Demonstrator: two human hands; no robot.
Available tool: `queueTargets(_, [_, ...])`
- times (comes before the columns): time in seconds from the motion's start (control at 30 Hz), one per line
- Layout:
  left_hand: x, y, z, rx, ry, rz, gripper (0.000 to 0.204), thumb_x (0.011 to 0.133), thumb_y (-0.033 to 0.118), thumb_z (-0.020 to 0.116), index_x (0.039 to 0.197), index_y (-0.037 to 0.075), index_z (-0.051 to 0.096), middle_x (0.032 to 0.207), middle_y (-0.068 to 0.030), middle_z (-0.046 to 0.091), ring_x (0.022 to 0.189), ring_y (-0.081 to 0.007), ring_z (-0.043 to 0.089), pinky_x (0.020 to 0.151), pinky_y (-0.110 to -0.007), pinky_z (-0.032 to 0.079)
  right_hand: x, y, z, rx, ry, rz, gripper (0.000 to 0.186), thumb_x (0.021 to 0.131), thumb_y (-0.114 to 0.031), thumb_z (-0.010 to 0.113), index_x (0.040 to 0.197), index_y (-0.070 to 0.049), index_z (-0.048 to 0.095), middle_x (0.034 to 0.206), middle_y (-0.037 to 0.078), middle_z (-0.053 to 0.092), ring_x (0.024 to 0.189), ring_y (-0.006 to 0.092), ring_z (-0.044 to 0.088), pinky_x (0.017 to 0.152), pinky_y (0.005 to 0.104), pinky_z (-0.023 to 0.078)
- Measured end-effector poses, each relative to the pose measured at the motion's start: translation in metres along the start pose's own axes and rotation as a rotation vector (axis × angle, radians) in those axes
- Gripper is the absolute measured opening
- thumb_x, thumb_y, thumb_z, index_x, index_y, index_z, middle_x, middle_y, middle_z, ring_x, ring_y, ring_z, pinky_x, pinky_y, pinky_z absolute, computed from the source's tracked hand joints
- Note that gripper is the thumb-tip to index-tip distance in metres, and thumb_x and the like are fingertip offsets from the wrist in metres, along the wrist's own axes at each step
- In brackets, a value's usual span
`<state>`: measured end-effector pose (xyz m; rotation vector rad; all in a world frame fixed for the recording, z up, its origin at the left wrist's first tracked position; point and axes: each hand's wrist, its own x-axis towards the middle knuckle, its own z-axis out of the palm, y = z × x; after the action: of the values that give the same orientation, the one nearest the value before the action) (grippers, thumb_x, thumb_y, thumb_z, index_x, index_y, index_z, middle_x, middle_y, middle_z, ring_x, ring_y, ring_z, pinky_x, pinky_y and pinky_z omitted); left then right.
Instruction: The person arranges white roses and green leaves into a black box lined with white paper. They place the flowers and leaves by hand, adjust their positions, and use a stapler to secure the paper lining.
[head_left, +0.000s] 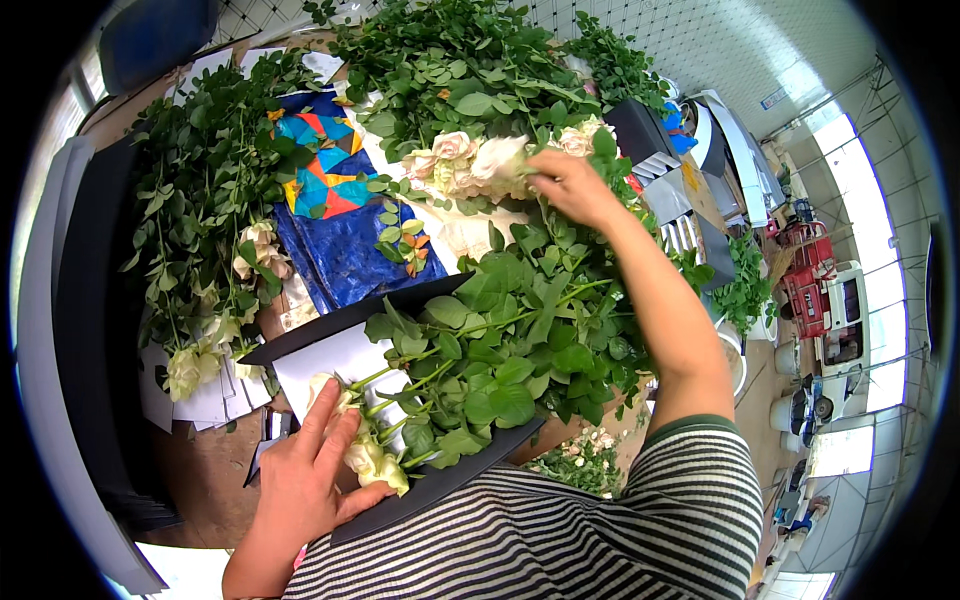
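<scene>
In front of me, several cream roses (372, 462) with long leafy stems lie on a black wrapping sheet (440, 497) beside a white sheet (335, 366). My left hand (312, 470) rests over the rose heads, fingers spread and touching them. Farther off to the right, my right hand (572, 188) is closed at a pale pink rose (502, 158), which is slightly blurred. That rose is beside a cluster of pink-cream roses (445, 165). The fingertips are partly hidden, and the stem in their grip cannot be seen clearly.
At the left lies a pile of leafy roses (200, 190), near a stack of black sheets (90, 330). A blue patterned plastic sheet (345, 250) covers the middle. More foliage (450, 60) fills the back. Cut leaves and petals (585, 462) lie below right; red vehicles (808, 280) stand beyond.
</scene>
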<state>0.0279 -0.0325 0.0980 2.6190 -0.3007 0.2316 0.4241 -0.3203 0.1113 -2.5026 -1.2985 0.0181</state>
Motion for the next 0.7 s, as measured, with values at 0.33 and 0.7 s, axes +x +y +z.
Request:
queueTargets(0.33, [0.000,0.004,-0.003,0.031,-0.001,-0.018,0.079,0.068,0.054,0.076,0.122,-0.001,0.056,0.141,-0.0247,0.045,0.077,-0.0275,0.069,0.062,-0.033,0.055,-0.063,-0.065,-0.225,-0.112,1.365,-0.163,0.023,0.096,-0.016,0.060,0.110,0.001,0.065,0.097,0.005,0.068,0.086,0.0114,0.060,0.079,0.0255,0.048])
queueTargets(0.7, [-0.014,-0.002,0.003,-0.037,-0.031,-0.024,0.076,0.077,0.053,0.068,0.131,0.003,0.048,0.145,-0.0176,0.040,0.062,-0.0246,0.064,0.052,-0.034,0.051,-0.010,-0.241,0.032,0.269,-0.202,-0.409,0.033,0.084,0.009,0.060,0.116,0.000,0.062,0.082,0.012,0.063,0.071,0.0230,0.063,0.067,0.0299,0.050])
